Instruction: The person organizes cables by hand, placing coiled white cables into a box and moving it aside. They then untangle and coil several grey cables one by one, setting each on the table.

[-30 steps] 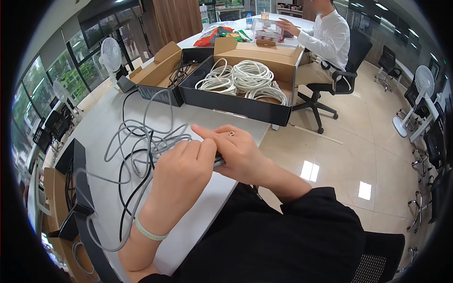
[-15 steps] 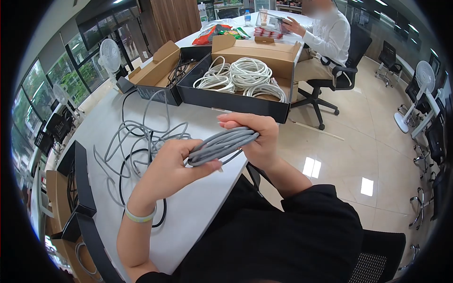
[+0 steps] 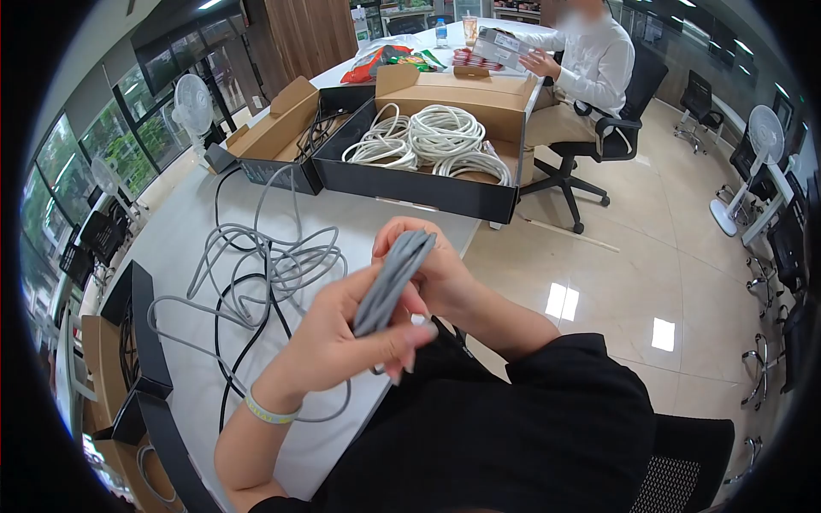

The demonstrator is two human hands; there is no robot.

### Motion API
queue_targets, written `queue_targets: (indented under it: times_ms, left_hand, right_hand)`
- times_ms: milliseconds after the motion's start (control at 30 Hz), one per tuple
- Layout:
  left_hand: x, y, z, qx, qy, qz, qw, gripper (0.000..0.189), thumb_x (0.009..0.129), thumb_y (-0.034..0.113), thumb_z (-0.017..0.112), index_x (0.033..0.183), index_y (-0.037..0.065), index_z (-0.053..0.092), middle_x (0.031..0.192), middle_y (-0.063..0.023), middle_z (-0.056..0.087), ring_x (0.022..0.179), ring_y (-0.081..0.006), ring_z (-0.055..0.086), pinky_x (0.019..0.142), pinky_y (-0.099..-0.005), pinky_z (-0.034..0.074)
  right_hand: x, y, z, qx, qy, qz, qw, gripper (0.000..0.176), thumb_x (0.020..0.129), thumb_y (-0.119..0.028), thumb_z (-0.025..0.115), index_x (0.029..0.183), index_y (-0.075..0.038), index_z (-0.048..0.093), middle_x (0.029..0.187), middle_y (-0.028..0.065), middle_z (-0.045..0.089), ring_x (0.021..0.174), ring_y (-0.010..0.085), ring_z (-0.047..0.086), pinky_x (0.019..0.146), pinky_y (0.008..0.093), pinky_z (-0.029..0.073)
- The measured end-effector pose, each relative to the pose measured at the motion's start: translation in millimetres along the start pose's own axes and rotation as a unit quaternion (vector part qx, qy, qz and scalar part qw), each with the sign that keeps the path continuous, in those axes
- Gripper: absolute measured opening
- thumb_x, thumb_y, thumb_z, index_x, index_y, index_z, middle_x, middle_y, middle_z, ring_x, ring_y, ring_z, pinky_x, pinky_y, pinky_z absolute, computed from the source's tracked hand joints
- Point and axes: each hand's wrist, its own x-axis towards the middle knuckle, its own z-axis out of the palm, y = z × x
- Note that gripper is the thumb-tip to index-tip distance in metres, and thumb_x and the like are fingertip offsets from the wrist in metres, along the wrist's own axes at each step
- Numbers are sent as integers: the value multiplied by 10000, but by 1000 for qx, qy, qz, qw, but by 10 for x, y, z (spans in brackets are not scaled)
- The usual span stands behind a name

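Note:
Over the table's near edge, a grey cable coil [image 3: 392,282] is held on a steep tilt between both hands. My left hand [image 3: 342,329] is closed round its lower end, thumb toward me. My right hand [image 3: 432,274] curls about its upper end from behind, some fingers hidden by the coil. A small whitish piece [image 3: 417,320], perhaps a plug, shows between the fingers. On the table lie a loose tangle of grey cable [image 3: 261,248] and a black cable [image 3: 272,299] partly beneath it.
A black box [image 3: 410,192] holding coiled white cables [image 3: 446,135] stands beyond my hands. Left of it is a box of dark cables [image 3: 316,137]. More boxes [image 3: 150,342] sit at the left edge. A person in a white shirt [image 3: 594,64] sits behind, holding a clear package.
The coil has gone from nearly level to steeply tilted. My hands have drawn closer together, the right one moving left. The grey cable on the table has shifted.

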Motion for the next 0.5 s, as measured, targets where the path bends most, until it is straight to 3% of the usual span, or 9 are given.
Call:
queue_targets:
  times_ms: [33,133,167,233,267,300,367,433,500]
  left_hand:
    - [15,-54,25,0,-3,0,1000,150,745,21,615,858,-5,520,647,-92,590,518,-122,570,497,-197,461]
    - [46,-189,100,15,-143,59,988,114,731,41,635,811,-12,574,734,-104,627,756,-184,624,792,-301,468]
    - [63,-204,130,15,-145,60,988,114,731,41,635,811,-12,574,734,-104,627,756,-184,624,792,-301,468]
    - [79,-259,192,226,-154,150,950,86,760,82,617,738,11,572,729,-58,630,706,-162,619,721,-279,478]
    - [34,-301,244,189,-126,107,968,162,787,122,587,659,31,548,628,-37,586,588,-154,578,589,-280,451]
    - [34,-321,258,189,-127,109,968,162,787,122,587,659,31,548,628,-37,586,588,-154,578,589,-280,451]
    - [44,-359,265,363,-138,162,907,245,802,196,568,643,19,506,490,-107,473,452,-257,485,477,-329,388]
    - [-1,-265,264,383,-131,176,897,295,814,223,538,604,28,468,448,-101,450,403,-280,464,448,-355,378]
    - [-100,-63,221,333,-129,123,926,310,796,196,557,556,34,447,453,-71,408,403,-239,416,429,-319,332]
  right_hand:
    - [3,19,7,-2,2,-2,1000,174,811,-146,579,879,10,540,588,-7,467,457,33,340,425,170,253]
    - [-10,76,76,103,-66,-47,991,277,849,-272,549,843,1,500,529,-15,375,439,73,329,483,256,349]
    - [-2,80,70,102,-65,-49,991,277,849,-272,549,843,1,500,529,-15,375,439,73,329,483,256,349]
    - [24,91,38,125,-160,-45,978,301,860,-300,537,848,-1,497,522,-14,367,443,81,327,506,279,379]
    - [25,95,33,123,-161,-46,978,301,860,-300,537,848,-1,497,522,-14,367,443,81,327,506,279,379]
    - [20,101,30,109,-182,-46,976,302,864,-304,532,848,-3,512,527,-6,385,461,90,363,524,281,397]
    - [27,97,10,95,-204,-44,973,304,868,-309,528,848,-5,527,532,1,403,478,100,398,543,282,415]
    - [42,41,-31,-92,-206,-104,969,311,850,-318,557,842,-8,578,576,34,494,536,134,495,595,297,446]
    - [35,-114,-21,-130,-192,-96,968,299,803,-293,622,831,4,611,689,83,573,641,171,566,632,298,464]
